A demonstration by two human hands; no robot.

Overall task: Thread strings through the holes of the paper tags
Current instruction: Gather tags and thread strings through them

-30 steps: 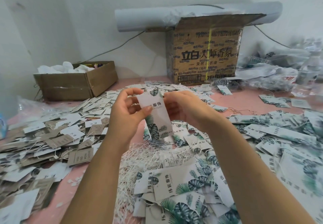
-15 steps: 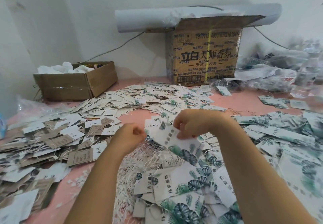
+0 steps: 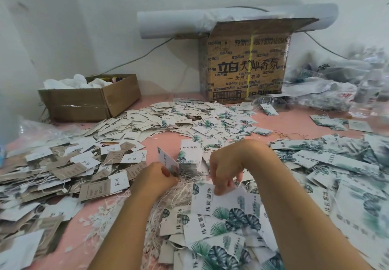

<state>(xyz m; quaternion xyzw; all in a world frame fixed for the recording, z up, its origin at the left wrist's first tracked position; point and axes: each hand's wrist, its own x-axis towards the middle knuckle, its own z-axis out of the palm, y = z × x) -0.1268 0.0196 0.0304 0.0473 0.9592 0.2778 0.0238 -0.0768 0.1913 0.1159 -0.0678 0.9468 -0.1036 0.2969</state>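
A: The left hand (image 3: pixel 154 178)?
B: It pinches one paper tag (image 3: pixel 166 160), tilted up over the white strings (image 3: pixel 181 191).
A: And the right hand (image 3: pixel 226 170)?
B: It pinches a leaf-printed tag (image 3: pixel 212 205) lying on the heap (image 3: pixel 221 240) on the pink counter (image 3: pixel 162 141).

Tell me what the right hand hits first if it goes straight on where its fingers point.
The right hand points down at the pile. First in line is the leaf tag just below, which its fingertips seem to touch.

立白 on carton (image 3: pixel 246 59), 伟宸服饰 on tags (image 3: pixel 190 154)
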